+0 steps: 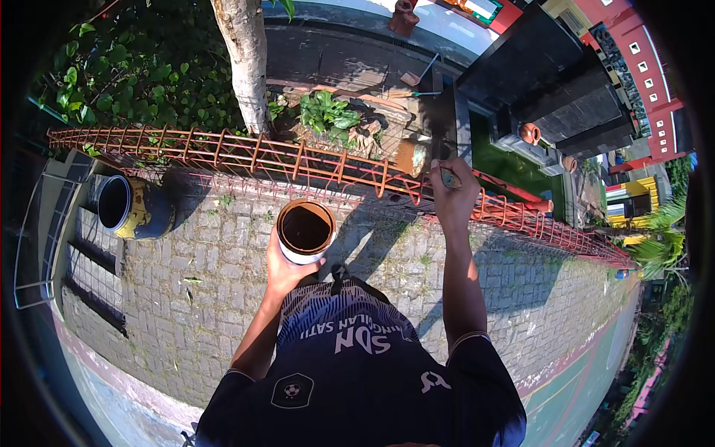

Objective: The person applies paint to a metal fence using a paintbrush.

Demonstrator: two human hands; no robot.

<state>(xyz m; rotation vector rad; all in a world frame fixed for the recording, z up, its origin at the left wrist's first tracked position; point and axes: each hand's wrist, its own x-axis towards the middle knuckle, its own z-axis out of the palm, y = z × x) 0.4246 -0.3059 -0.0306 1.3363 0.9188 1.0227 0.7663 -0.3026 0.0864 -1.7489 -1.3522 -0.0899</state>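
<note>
My left hand [287, 267] holds an open paint can [306, 231] upright. Dark brown paint lies inside it, and brown paint coats its rim. Up at the wire fence, my right hand [455, 187] is closed on a small tool, perhaps a paintbrush, whose head is hard to make out against the dark background. The metal wire fence [301, 159] crosses in front of me, orange-brown on the left and redder on the right. Just left of my right hand, behind the top of the fence, is a cut wooden stump or post [411, 157].
A yellow and dark blue drum [146, 208] stands at the left on the block paving [223, 290]. Beyond the fence are a tree trunk [246, 67], leafy plants [329, 114], a broom [410, 94], a dustpan [411, 78] and a green pond [497, 156] beside a black tiled wall.
</note>
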